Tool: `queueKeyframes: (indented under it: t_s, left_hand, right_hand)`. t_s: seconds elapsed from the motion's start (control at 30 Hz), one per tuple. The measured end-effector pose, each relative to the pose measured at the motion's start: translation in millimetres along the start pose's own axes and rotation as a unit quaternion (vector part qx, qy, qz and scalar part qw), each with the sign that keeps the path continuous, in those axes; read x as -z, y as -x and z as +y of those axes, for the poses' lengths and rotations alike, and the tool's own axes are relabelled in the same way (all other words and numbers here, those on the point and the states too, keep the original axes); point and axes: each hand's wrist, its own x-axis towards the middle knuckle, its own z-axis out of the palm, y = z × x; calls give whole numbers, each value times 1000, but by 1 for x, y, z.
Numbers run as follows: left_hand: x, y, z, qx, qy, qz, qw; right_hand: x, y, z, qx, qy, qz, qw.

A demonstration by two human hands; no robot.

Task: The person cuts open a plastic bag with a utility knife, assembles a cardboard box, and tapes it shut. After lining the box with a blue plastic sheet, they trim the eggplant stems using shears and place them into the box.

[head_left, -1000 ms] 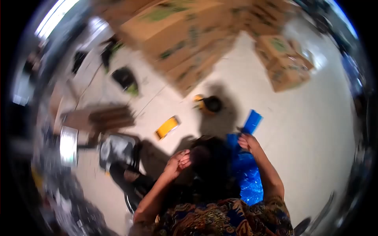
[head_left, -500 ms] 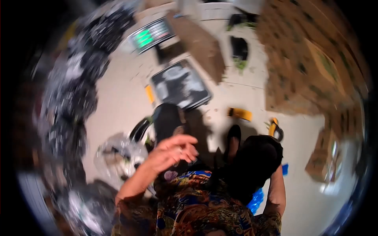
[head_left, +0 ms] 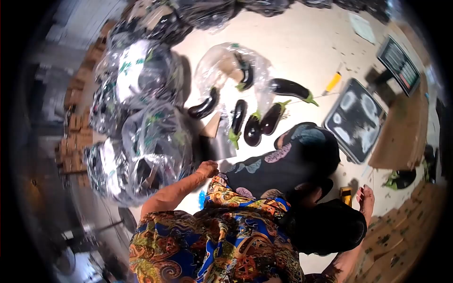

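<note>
My left hand is low beside my knee, fingers curled, with nothing visible in it. It is right next to big clear plastic bags stuffed with produce. My right hand is at the right, its fingers held together over the edge of a black bag that hides the wrist. Several dark purple eggplants lie loose on the floor ahead of my knee. Some rest on an opened clear bag.
A weighing scale with a dark tray and a display stands at the right. A yellow utility knife lies near it. Cardboard boxes fill the lower right, and more filled bags line the left.
My view has swung from the cardboard boxes and scale to the eggplants and clear bags. My left hand has dropped from an open raised pose to my knee. The blue bag is out of sight.
</note>
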Motion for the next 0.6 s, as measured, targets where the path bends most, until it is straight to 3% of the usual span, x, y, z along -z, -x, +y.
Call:
queueKeyframes:
  t_s: [0.03, 0.07, 0.13, 0.17, 0.2, 0.27, 0.33, 0.37, 0.4, 0.47, 0.5, 0.57, 0.6]
  left_hand:
    - [3, 14, -10, 83, 32, 12, 996]
    - [6, 14, -36, 0, -54, 10, 998]
    - [-1, 6, -75, -43, -66, 19, 997]
    - [-8, 19, -47, -3, 10, 36, 999]
    - [-15, -11, -84, -25, 4, 45, 999]
    - [-25, -40, -80, -35, 54, 31, 997]
    - [-38, -42, -14, -82, -29, 105, 991]
    - [-50, -79, -29, -106, 31, 113, 987]
    - [-57, -83, -9, -124, -62, 161, 977]
    - [-76, -87, 41, -119, -83, 143, 979]
    - [-87, -92, 59, -73, -114, 125, 983]
    - [-110, -117, 71, 1, -121, 172, 978]
    - [-117, -117, 78, -27, -137, 200, 970]
  right_hand:
    - [-6, -6, 2, -3, 15, -26, 1000]
    - [-9, -9, 7, -9, 28, -46, 998]
    - [-12, -16, 13, -42, 17, -100, 994]
    - [-14, -17, 10, -51, 10, -125, 991]
    - [-17, -20, 10, -49, 49, -111, 991]
    - [-21, -24, 8, -39, 117, -74, 990]
    - [-24, -18, 4, -31, 165, -34, 985]
    - [-18, -15, 5, -23, 164, -50, 985]
    - [-9, -13, 9, -18, 163, -65, 984]
    - [4, -12, 12, -23, 158, -86, 983]
    - [8, -8, 16, -9, 116, -133, 984]
    - [21, -2, 29, 23, 30, -227, 973]
    - [26, -19, 45, 13, -28, -292, 956]
